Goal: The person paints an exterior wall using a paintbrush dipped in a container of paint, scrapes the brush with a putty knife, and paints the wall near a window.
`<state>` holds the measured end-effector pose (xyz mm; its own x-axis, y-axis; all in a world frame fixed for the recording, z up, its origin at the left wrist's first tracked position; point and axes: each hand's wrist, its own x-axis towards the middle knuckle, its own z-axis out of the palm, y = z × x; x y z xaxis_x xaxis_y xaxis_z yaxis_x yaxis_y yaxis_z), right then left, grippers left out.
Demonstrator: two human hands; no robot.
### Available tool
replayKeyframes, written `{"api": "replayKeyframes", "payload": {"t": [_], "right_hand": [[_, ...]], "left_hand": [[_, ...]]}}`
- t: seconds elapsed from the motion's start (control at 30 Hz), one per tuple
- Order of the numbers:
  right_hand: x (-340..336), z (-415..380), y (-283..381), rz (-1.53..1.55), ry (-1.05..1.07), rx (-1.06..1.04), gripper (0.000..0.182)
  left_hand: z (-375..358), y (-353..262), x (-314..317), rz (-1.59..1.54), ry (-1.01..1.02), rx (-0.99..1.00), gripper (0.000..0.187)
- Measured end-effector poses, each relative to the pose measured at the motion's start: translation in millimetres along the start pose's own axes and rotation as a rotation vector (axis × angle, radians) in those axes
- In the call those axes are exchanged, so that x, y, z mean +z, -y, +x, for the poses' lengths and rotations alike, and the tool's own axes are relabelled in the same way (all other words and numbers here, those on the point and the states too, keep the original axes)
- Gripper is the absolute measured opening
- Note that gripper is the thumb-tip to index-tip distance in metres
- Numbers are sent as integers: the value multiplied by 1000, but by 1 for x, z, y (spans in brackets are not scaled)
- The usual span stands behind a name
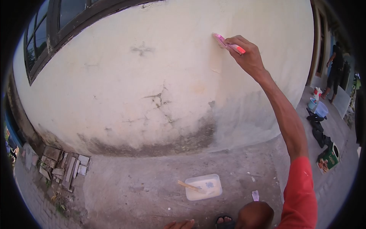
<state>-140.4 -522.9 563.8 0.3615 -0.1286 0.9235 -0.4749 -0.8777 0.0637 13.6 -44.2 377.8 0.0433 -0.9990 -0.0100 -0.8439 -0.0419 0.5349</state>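
Observation:
My right hand (244, 49) is closed round a paintbrush (231, 46) with a pink and orange-red handle. The brush head touches the upper part of the off-white wall (175, 68). Right of the brush, a strip of wall looks darker and damp. My left hand (180, 224) shows only in part at the bottom edge; its fingers lie stretched out, with nothing seen in them. On the ground below the wall sits a white plastic tub (211, 194) with pale liquid inside, and a wooden stick (191, 187) leans over its rim.
Broken tiles and boards (65, 166) are piled at the left. My bent knee (256, 215) is near a small pale flat object (255, 195). At right are a green can (328, 158), dark cloth (319, 131), buckets (321, 110) and a person (335, 66). A dark-framed window (53, 28) is upper left.

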Motion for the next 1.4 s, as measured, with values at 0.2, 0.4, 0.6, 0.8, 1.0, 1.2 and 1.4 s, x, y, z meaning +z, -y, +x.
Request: {"api": "replayKeyframes", "payload": {"t": [0.2, 0.4, 0.6, 0.8, 1.0, 1.2, 1.4], "right_hand": [[36, -97, 7, -331, 289, -372, 36], [21, -77, 20, -160, 518, -188, 20], [-34, 79, 3, -432, 79, -316, 20], [6, -20, -4, -557, 390, -468, 36], [-21, 6, 20, -241, 541, -139, 12], [-71, 166, 12, -463, 159, -60, 18], [-31, 79, -22, -617, 259, -428, 35]], "left_hand": [[-3, 8, 5, 9, -74, 35, 44], [-4, 17, 8, 44, -121, 157, 43], [-2, 18, 7, 11, -93, 137, 43], [-5, 24, 13, 50, -144, 178, 44], [-3, 26, 7, -26, -62, 164, 43], [6, 30, 11, -30, 18, 104, 42], [4, 42, 20, -107, -6, 147, 43]]}}
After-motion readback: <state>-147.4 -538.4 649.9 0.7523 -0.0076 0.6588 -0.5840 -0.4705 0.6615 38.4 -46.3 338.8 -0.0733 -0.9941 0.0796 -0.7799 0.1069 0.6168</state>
